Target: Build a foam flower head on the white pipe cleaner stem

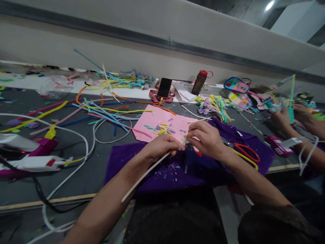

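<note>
The left hand (pixel 162 146) is pinching a long pale pipe-cleaner stick (pixel 146 176) at its top end, steadying it over the purple felt cloth (pixel 142 171) at the tabletop's near edge, while the right hand (pixel 207 139) is closing its fingers around the tip, apparently shaping it.

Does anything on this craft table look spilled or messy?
Yes. Small coloured snippets lie scattered over the pink sheet and purple cloth. Long pipe cleaners sprawl loose across the table, tangled with white cords.
</note>
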`<state>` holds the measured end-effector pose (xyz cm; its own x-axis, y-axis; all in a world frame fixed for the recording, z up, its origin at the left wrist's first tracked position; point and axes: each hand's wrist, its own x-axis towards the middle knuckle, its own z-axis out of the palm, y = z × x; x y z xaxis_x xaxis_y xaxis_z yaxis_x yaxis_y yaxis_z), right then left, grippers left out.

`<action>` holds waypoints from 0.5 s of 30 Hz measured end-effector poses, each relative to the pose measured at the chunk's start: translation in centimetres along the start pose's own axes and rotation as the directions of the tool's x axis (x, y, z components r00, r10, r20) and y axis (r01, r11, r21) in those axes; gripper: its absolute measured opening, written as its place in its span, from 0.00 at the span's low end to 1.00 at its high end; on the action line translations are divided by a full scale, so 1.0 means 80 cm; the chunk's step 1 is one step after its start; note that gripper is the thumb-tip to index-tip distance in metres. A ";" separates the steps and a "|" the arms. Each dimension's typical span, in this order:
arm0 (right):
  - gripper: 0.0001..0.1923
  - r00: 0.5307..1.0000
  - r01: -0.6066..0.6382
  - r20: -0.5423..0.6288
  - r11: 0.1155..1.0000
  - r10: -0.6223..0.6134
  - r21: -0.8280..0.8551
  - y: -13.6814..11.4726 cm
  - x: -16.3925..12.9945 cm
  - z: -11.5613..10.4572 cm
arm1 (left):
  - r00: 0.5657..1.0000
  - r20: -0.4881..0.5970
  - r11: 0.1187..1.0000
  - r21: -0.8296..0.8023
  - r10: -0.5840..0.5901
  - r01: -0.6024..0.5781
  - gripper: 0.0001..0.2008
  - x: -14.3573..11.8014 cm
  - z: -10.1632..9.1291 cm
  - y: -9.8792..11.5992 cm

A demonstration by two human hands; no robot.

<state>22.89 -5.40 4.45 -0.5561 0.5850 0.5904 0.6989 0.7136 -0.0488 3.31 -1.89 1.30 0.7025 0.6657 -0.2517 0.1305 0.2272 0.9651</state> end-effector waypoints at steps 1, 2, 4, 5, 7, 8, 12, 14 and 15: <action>0.03 1.000 -0.007 -0.008 1.000 0.007 0.002 -0.001 0.000 0.000 | 1.000 -0.001 1.000 -0.009 -0.006 0.006 0.11 0.000 0.000 0.000; 0.03 1.000 -0.014 -0.016 1.000 0.014 0.005 -0.002 0.000 0.001 | 1.000 -0.004 1.000 -0.016 -0.012 0.012 0.11 0.000 0.000 0.001; 0.03 0.999 -0.024 -0.033 1.000 0.024 0.012 -0.003 0.000 0.002 | 1.000 -0.012 0.999 -0.028 -0.024 0.024 0.10 -0.001 0.001 0.002; 0.03 0.999 -0.027 -0.037 1.000 0.027 0.013 -0.004 0.000 0.002 | 0.999 -0.011 0.999 -0.033 -0.033 0.032 0.10 -0.001 0.001 0.003; 0.04 0.999 -0.022 -0.038 1.000 0.023 0.012 -0.005 0.000 0.004 | 0.999 -0.005 0.998 -0.042 -0.050 0.050 0.10 -0.002 0.001 0.004; 0.04 0.999 -0.017 -0.038 1.000 0.017 0.010 -0.006 0.000 0.004 | 0.998 -0.001 0.997 -0.045 -0.056 0.056 0.10 -0.002 0.001 0.004; 0.04 1.000 0.005 -0.024 1.000 -0.005 -0.007 -0.005 0.000 0.004 | 0.999 0.013 0.997 -0.056 -0.050 0.051 0.09 -0.001 0.000 0.004; 0.04 1.000 0.018 0.004 1.000 -0.018 -0.021 -0.004 0.000 0.002 | 0.999 0.021 0.998 -0.059 -0.037 0.038 0.09 -0.001 -0.001 0.003; 0.04 0.999 0.030 0.021 0.999 -0.029 -0.026 -0.003 0.000 0.001 | 0.999 0.027 0.998 -0.059 -0.031 0.032 0.09 0.000 -0.001 0.003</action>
<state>22.70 -5.52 4.43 -0.5854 0.5718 0.5748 0.6937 0.7202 -0.0100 3.28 -1.81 1.51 0.7168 0.6390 -0.2790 0.1117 0.2897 0.9506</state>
